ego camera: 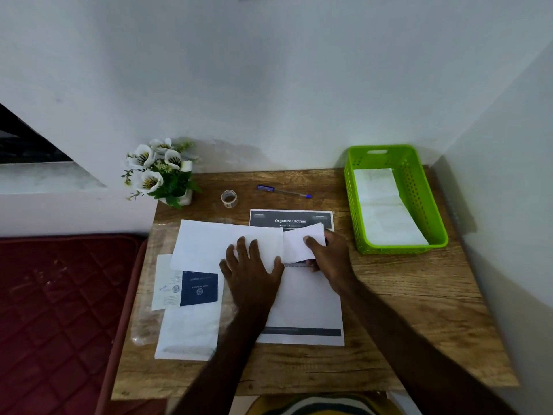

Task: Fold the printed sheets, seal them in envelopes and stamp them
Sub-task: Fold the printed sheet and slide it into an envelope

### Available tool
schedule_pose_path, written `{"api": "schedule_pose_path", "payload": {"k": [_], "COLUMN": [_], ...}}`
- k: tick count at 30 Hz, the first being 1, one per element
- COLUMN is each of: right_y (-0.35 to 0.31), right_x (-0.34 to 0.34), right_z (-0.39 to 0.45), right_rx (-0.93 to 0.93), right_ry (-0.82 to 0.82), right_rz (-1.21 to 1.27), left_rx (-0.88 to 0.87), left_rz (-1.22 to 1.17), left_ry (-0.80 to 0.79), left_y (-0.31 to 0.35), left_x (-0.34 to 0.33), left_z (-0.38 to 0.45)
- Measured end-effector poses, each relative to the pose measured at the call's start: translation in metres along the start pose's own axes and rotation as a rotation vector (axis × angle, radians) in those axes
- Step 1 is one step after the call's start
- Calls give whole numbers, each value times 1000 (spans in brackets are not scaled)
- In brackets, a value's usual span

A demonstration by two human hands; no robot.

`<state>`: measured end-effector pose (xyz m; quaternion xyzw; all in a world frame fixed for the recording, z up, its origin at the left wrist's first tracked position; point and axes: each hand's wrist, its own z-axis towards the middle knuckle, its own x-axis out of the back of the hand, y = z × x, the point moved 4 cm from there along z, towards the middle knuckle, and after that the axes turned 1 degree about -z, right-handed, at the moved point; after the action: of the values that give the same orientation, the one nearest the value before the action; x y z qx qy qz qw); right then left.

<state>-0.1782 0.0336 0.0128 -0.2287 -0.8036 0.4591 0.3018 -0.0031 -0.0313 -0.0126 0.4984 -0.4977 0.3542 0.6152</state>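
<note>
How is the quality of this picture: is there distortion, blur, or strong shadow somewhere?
Head view: the wide lens bends the wooden table edges and the walls; the light is soft and dim, without glare; a shadow falls on the right wall beside the green basket; both forearms look dark; the heading "Organize Clothes" on the printed sheet is readable, the smaller print blurred.

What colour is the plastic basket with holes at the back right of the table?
The perforated plastic basket is bright lime green, best seen in the head view.
</note>
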Motion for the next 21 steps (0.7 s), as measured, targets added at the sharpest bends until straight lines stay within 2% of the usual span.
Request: {"api": "schedule_pose_path", "payload": {"k": [5,9,13,21], "right_y": [-12,-16,-30,-57], "right_x": [9,18,28,62], "right_z": [-4,-7,-16,-31], "right_rx": [279,418,484,562], "right_ry": [-10,36,61,206], "right_rz": [-282,-364,-359,-356], "left_rx": [-4,-107,-245,-263], "left_rz": [51,115,154,241], "left_ry": [-35,-3,139,232], "left_y": [5,9,16,15], "left_x": [0,-3,-2,4], "left_z": [4,3,-1,0]}}
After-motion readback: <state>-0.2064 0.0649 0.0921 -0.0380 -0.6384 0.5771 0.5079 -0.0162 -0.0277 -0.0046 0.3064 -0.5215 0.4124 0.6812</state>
